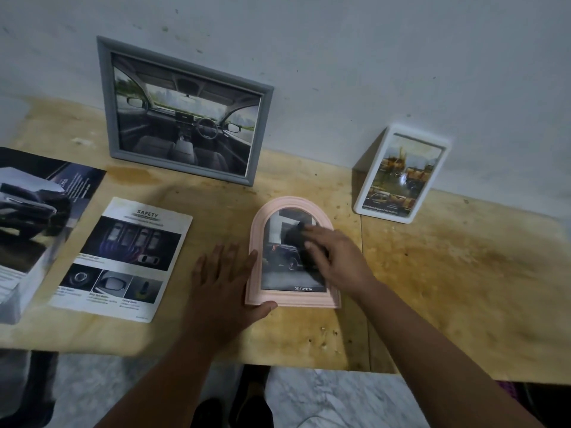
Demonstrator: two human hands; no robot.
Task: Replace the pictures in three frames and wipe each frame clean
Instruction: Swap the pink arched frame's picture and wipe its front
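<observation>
Pink arched frame (293,254) lies flat on the wooden table (432,273), near the front edge, centre of view. Inside it a dark SUV picture with "TOYOTA" at the bottom.

Left hand (222,273) is flat on the table, pressed against the frame's left edge; fingers spread, thumb hooked round the lower left corner. Right hand (336,254) sits over the glass, fingers curled on a dark cloth (304,247). The cloth is motion-blurred, its shape hard to read, and it covers much of the picture's upper middle.

Around: grey rectangular frame (185,111) leans on the wall (370,57) behind, showing a car interior. White frame (401,174) leans on the wall to the right, with a yellowish picture and glare on the glass; details unreadable. A loose "SAFETY" leaflet (123,261) lies flat just left of the left hand. Further left, a dark car brochure (37,217), cut off by the image edge and blurred.

Nothing sits between the hands and the pink frame. The tabletop is stained, with small pits near the front edge. Below the table, pale floor and dark shapes, indistinct. Both forearms enter from the bottom.
</observation>
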